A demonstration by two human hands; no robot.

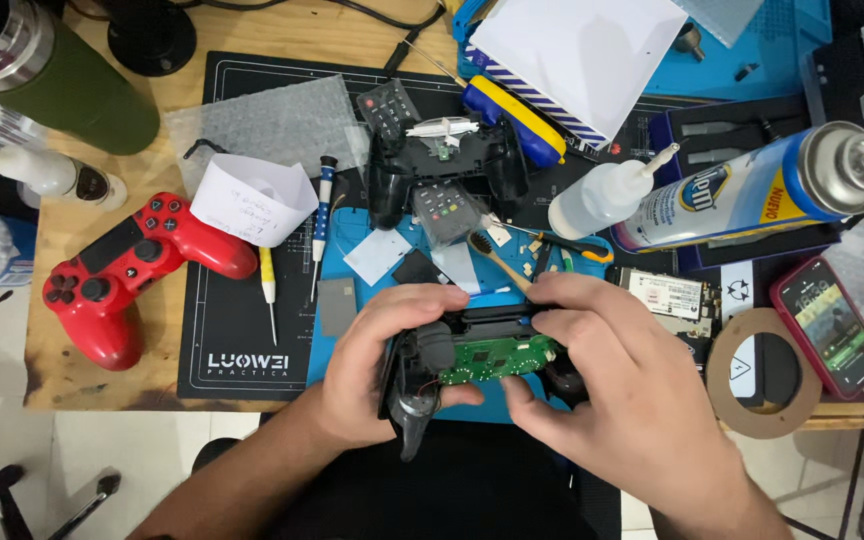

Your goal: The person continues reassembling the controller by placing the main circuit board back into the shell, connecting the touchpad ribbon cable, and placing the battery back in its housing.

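An opened black controller (pixel 472 365) with a green circuit board (pixel 497 357) is gripped above the table (pixel 82 375) edge by the left hand (pixel 377 365) and right hand (pixel 602 370), fingers closed around it. One blue-and-yellow spray can (pixel 752 190) lies at right. Three controllers are counted: one red (pixel 132 270), two black.

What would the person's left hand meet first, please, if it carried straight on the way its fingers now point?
The left hand points rightward across the opened black controller. Beyond the green circuit board it already touches, it would probably meet the right hand first, though depth is hard to judge from above.
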